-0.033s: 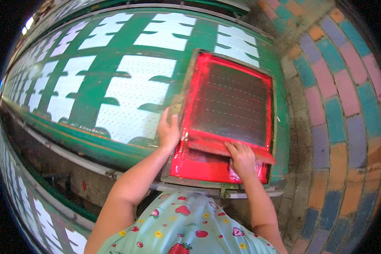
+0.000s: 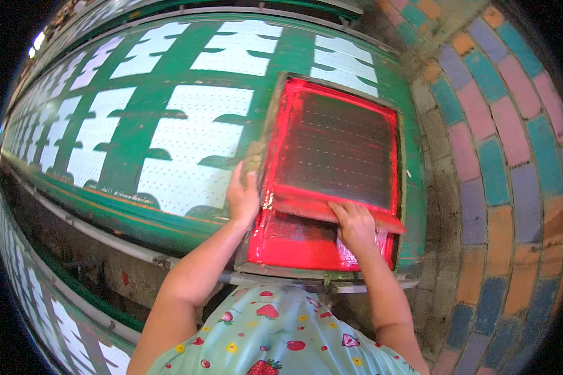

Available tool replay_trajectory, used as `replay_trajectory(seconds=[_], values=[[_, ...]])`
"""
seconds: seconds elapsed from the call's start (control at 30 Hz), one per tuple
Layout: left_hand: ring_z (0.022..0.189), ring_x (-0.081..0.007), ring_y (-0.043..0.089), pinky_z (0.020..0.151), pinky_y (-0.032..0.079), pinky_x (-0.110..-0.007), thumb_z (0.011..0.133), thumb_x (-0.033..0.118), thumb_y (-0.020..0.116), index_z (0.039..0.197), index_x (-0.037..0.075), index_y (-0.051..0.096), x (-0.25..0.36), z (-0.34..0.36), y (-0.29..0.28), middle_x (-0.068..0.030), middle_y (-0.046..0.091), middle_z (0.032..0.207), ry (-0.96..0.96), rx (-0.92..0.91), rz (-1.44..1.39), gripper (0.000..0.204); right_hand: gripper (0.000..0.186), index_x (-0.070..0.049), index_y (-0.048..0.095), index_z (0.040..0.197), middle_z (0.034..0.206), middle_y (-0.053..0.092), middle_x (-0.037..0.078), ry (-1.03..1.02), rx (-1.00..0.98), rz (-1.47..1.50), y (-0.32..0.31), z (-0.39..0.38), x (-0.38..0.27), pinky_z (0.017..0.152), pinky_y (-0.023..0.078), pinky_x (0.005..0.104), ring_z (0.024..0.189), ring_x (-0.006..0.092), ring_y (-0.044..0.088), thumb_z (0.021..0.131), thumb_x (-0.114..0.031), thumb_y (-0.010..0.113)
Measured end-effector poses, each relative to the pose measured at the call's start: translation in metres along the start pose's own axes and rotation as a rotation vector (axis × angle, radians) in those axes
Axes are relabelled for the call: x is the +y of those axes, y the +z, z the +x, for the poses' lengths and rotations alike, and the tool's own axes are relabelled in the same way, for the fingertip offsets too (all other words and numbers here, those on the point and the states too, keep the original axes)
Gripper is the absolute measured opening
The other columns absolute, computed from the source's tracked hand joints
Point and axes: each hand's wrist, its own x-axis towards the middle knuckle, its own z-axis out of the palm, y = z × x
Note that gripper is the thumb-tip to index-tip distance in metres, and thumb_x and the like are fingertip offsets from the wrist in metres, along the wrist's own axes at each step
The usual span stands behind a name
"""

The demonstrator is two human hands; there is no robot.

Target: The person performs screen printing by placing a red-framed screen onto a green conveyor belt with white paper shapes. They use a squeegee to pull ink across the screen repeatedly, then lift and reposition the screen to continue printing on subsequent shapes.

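A screen printing frame [image 2: 394, 153] lies on the green printing table in front of me, its mesh [image 2: 341, 144] dark in the middle with wet red ink [image 2: 281, 255] around the edges and pooled at the near end. My right hand [image 2: 356, 228] is closed over the top edge of a red-coated squeegee [image 2: 294, 203], which spans the near part of the mesh. My left hand [image 2: 244, 194] rests against the frame's left side; its thumb points up along the wood, and the fingers are partly hidden.
White cut-out textile pieces [image 2: 197, 125] lie in rows on the green table [image 2: 269, 65], left of the frame and beyond it. A metal rail [image 2: 100, 231] follows the near edge. Painted bricks [image 2: 494, 150] in several colours line the floor at right. Another table with white pieces [image 2: 50, 300] stands at lower left.
My right hand and the squeegee have shifted slightly away from me over the mesh. My left hand stays at the frame's left side.
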Motion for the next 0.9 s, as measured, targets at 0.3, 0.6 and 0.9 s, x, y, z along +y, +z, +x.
replay_trajectory(seconds=[0.3, 0.6, 0.9], values=[[0.139, -0.0261, 0.064, 0.122, 0.045, -0.039, 0.114, 0.013, 0.060, 0.159, -0.003, 0.058, 0.013, 0.005, 0.004, -0.0187, 0.069, 0.149, -0.054, 0.007, 0.005, 0.047, 0.040, -0.016, 0.080, 0.122, 0.102, 0.075, 0.014, -0.039, 0.107, -0.067, 0.039, 0.181, 0.136, 0.086, 0.061, 0.0501, 0.099, 0.0360, 0.076, 0.085, -0.003, 0.071], [0.138, -0.0235, 0.062, 0.122, 0.045, -0.038, 0.114, 0.015, 0.061, 0.158, -0.005, 0.058, 0.017, 0.004, 0.007, -0.0170, 0.068, 0.150, -0.086, 0.044, 0.040, 0.048, 0.036, -0.023, 0.078, 0.129, 0.116, 0.081, 0.014, 0.111, -0.109, -0.142, 0.047, 0.321, 0.221, 0.092, 0.064, 0.0524, 0.113, 0.0348, 0.079, 0.095, -0.013, 0.071], [0.137, -0.0249, 0.062, 0.122, 0.044, -0.040, 0.113, 0.012, 0.059, 0.156, -0.007, 0.058, 0.011, 0.005, 0.006, -0.0169, 0.067, 0.148, -0.076, 0.045, 0.009, 0.047, 0.037, -0.021, 0.083, 0.124, 0.116, 0.083, 0.016, 0.036, -0.034, -0.098, 0.049, 0.341, 0.242, 0.094, 0.064, 0.0533, 0.109, 0.0381, 0.079, 0.092, -0.009, 0.071]])
